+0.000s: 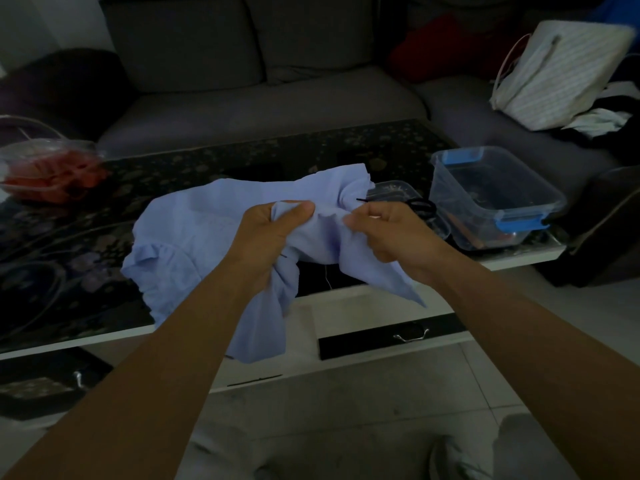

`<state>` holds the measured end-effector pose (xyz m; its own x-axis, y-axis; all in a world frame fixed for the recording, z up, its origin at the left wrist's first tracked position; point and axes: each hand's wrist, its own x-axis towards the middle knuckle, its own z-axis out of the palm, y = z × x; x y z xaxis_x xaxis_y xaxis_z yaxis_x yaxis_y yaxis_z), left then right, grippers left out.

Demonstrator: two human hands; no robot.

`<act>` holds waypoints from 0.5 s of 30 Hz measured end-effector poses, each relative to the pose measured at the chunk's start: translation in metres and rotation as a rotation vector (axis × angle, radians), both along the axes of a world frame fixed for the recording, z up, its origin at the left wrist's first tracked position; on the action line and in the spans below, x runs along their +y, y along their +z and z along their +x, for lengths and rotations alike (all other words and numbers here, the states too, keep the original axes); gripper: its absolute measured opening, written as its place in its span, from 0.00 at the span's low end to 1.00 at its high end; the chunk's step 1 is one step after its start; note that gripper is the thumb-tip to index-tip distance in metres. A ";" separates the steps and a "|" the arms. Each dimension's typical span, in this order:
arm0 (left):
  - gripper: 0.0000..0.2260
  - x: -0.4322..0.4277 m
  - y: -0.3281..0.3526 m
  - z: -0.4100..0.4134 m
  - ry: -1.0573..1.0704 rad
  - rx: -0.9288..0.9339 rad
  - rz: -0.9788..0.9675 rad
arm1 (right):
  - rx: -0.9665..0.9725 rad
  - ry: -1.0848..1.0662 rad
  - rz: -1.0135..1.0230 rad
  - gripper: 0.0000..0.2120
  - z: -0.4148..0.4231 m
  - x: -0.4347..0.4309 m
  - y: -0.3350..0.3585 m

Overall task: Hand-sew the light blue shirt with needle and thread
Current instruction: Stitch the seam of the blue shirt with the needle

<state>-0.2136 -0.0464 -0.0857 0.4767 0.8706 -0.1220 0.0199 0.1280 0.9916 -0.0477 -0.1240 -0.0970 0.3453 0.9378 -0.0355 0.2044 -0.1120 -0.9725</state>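
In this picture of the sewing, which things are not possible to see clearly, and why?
Head view, dim light throughout.
Needle: too small and dark to locate; which hand holds it is unclear.
Seam being sewn: hidden in the folds of the light blue shirt bunched between the left hand and right hand.
Contents of the clear box: blurred and dark.
Bowl with red contents: cut off by the left edge.

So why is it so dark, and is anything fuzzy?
In the head view the room is dim, so the sofa and the table look nearly black. The light blue shirt stands out brightest, gripped by the left hand and the right hand. The striped bag at the top right is smeared with blur. No needle can be made out in this light.
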 end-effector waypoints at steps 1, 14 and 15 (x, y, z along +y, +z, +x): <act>0.12 0.002 -0.001 -0.003 0.001 0.010 0.021 | -0.012 0.000 0.032 0.08 0.003 0.000 0.002; 0.13 0.002 -0.001 -0.002 -0.010 0.084 0.207 | -0.301 -0.057 0.179 0.08 0.010 0.000 -0.003; 0.13 0.002 -0.001 -0.002 -0.011 0.091 0.191 | -0.265 -0.051 0.212 0.06 0.008 -0.002 -0.002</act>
